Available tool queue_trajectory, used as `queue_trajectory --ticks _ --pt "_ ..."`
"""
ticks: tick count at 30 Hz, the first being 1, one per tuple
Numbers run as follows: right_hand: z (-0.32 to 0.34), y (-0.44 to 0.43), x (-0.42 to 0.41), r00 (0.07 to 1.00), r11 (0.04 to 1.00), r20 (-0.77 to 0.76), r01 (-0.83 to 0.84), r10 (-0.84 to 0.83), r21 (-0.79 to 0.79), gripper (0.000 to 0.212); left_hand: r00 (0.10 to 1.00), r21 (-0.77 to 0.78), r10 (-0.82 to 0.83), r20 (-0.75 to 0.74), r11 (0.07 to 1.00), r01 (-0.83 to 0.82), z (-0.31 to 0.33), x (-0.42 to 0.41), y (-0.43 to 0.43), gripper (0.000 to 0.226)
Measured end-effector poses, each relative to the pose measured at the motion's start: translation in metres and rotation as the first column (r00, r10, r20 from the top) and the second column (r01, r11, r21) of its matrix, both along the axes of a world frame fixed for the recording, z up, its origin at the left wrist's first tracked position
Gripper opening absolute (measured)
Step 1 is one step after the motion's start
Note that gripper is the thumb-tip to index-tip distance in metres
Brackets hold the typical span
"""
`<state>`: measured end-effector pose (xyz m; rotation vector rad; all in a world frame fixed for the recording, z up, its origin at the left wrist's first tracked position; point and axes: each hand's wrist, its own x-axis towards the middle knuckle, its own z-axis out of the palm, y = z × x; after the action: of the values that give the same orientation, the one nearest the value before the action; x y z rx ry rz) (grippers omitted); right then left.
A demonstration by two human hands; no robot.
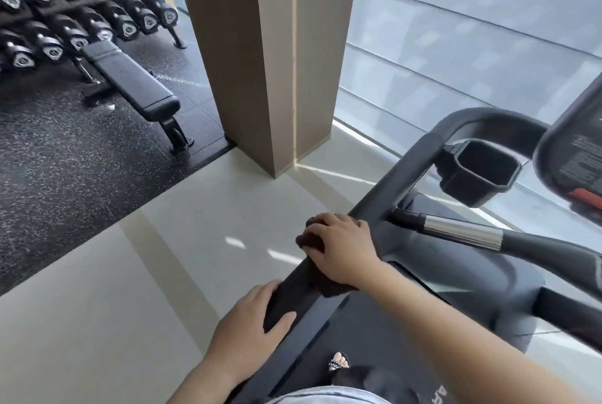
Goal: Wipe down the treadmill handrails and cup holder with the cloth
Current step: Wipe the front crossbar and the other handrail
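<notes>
The treadmill's dark left handrail (410, 162) runs from lower centre up to the console. My right hand (342, 248) presses a dark brown cloth (311, 239) around the rail, fingers curled over it. Just below it, my left hand (250, 322) grips the rail's near end, thumb on top. The black cup holder (482, 172) hangs under the rail's curve, up and to the right of both hands. A second grip bar with a chrome section (462, 231) crosses below the cup holder.
The console (580, 156) stands at the far right. A wooden pillar (273, 61) rises ahead, with a black bench (130, 81) and a dumbbell rack (71, 9) at the upper left. A foot in a sandal (338, 362) rests on the treadmill deck.
</notes>
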<state>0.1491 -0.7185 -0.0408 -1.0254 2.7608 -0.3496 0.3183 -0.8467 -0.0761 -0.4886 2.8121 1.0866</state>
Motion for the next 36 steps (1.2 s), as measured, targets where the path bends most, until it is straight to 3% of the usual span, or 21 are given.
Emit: queue_trajectory --ticks 6,12,15,18,21,24,28,36 --pt "0.008 -0.02 0.009 0.971 0.968 -0.01 0.24 -0.239 0.074 0.03 0.996 0.037 -0.088 -0.01 0.995 0.088 -0.001 0.004 -0.006 0.06" --pt "0.005 -0.018 0.061 0.928 0.923 0.061 0.372 -0.368 -0.093 0.048 0.989 0.039 -0.137 -0.054 0.989 0.139 -0.005 0.003 -0.008 0.053" --pt "0.003 -0.02 0.075 0.897 0.892 0.083 0.44 -0.433 -0.105 0.055 0.985 0.054 -0.157 -0.077 0.985 0.161 -0.008 0.002 -0.009 0.048" --pt "-0.003 -0.024 0.084 0.852 0.846 0.068 0.523 -0.519 -0.104 0.055 0.984 0.076 -0.155 -0.087 0.984 0.162 -0.008 0.001 -0.01 0.046" --pt "-0.013 -0.03 0.091 0.8 0.776 0.069 0.596 -0.596 -0.208 0.048 0.986 0.078 -0.148 -0.079 0.985 0.154 -0.006 0.001 -0.01 0.045" --pt "-0.016 -0.028 0.082 0.799 0.731 0.109 0.587 -0.591 -0.347 0.041 0.989 0.07 -0.131 -0.063 0.988 0.135 -0.006 0.0 -0.01 0.043" --pt "-0.008 -0.015 0.048 0.794 0.723 0.139 0.599 -0.592 -0.344 0.042 0.991 0.056 -0.125 -0.043 0.99 0.127 -0.006 0.001 -0.008 0.053" --pt "-0.022 -0.001 0.061 0.903 0.825 0.094 0.422 -0.419 -0.376 0.04 0.995 0.056 -0.093 -0.029 0.994 0.095 -0.004 -0.001 -0.005 0.05"
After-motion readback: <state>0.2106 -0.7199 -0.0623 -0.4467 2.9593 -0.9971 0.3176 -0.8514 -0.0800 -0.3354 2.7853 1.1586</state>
